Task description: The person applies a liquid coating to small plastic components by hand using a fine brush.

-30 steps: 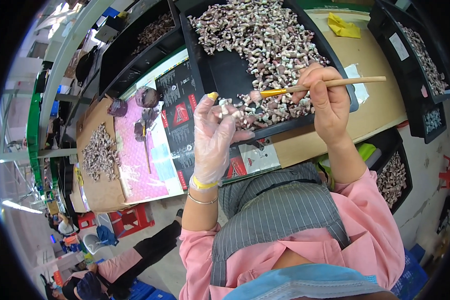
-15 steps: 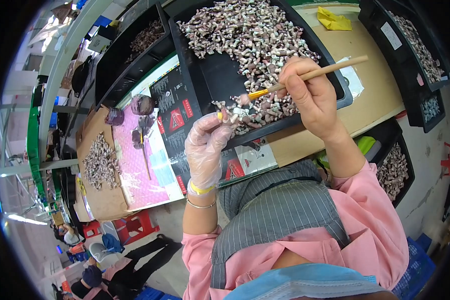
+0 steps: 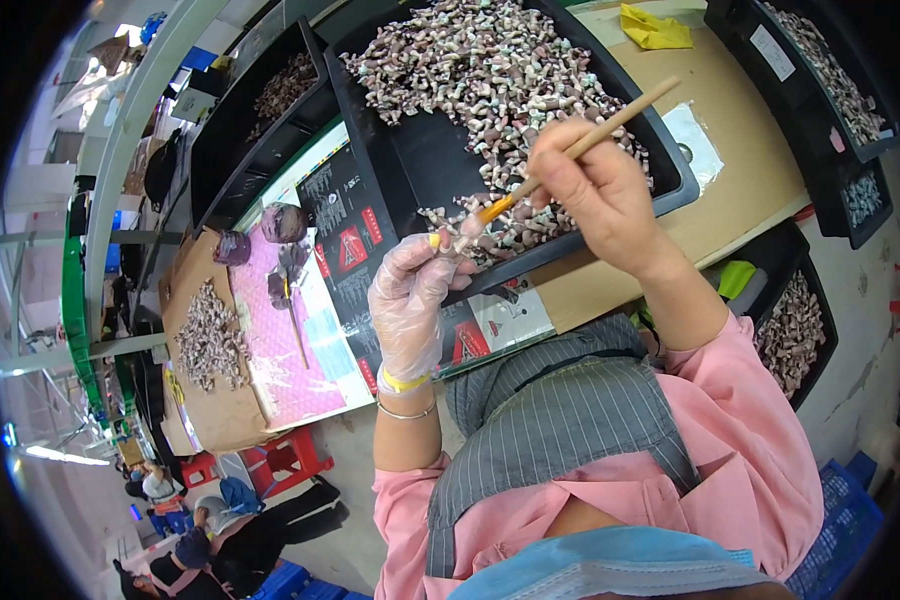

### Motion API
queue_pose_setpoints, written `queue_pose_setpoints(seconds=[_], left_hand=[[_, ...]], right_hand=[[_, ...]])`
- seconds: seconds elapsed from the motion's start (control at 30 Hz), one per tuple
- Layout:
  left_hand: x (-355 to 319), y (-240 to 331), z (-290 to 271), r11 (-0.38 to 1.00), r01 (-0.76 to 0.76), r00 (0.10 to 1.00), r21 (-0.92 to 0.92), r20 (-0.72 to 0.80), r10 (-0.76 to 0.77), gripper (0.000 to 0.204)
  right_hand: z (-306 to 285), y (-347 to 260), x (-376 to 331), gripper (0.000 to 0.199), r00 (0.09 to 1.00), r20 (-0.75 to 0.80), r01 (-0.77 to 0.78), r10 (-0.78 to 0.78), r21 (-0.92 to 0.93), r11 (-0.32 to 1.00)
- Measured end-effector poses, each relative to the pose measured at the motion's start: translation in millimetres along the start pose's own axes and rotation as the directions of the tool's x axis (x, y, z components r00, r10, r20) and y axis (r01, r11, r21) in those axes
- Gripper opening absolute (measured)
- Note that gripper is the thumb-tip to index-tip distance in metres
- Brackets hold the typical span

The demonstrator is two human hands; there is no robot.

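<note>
**Here, brush and small piece above the black tray**

We see the right hand [image 3: 595, 195] pinching a wooden paintbrush [image 3: 570, 152], its tip meeting a small piece [image 3: 467, 230] clamped in the gloved left hand [image 3: 413, 300] at the near rim of a black tray [image 3: 425, 160]. The tray holds a heap of small mottled pieces [image 3: 490, 70]. Similar pieces fill the black bins [image 3: 835, 90] at right and lie piled on cardboard [image 3: 210, 330] at left.

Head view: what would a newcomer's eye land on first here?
The right hand holding a thin wooden brush to a small piece pinched in the gloved left hand, at centre. Behind them, a big black tray heaped with small mottled pieces. At left, a pink mat.
</note>
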State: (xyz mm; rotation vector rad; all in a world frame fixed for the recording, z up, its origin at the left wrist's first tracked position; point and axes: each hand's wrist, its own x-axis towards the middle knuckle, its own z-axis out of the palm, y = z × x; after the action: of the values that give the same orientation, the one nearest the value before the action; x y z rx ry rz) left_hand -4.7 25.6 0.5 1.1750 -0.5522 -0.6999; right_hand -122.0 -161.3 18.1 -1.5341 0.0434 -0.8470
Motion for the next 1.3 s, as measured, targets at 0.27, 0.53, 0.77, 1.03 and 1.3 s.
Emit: queue_pose_setpoints(seconds=[0.27, 0.53, 0.77, 1.03, 1.3], left_hand=[[1.6, 8.5, 17.0, 0.997, -0.006, 0.999, -0.079, -0.048, 0.002, 0.02], [0.4, 4.8, 4.7, 0.989, 0.046, 0.999, -0.143, -0.014, -0.048, 0.023], [2.6, -6.5, 0.4, 0.911, -0.316, 0.948, 0.267, 0.056, 0.312, 0.024], [7.9, 5.6, -2.3, 0.073, -0.717, 0.562, 0.693, 0.512, 0.65, 0.03], [7.8, 6.9, -3.2, 0.006, -0.758, 0.536, 0.653, 0.617, 0.577, 0.03]], right_hand=[[0.9, -3.5, -2.0, 0.012, 0.99, 0.002, 0.141, -0.143, 0.146, 0.979], [-2.3, -6.6, -0.7, 0.01, 0.912, 0.026, 0.393, -0.409, -0.342, 0.854], [-9.8, -1.8, -0.5, 0.008, 0.921, 0.002, 0.358, -0.389, -0.395, 0.846], [2.0, -4.0, -2.6, 0.009, 0.923, 0.078, 0.374, -0.376, -0.402, 0.836], [-2.7, -12.7, -1.9, 0.01, 0.934, 0.153, 0.358, -0.323, -0.439, 0.824]])
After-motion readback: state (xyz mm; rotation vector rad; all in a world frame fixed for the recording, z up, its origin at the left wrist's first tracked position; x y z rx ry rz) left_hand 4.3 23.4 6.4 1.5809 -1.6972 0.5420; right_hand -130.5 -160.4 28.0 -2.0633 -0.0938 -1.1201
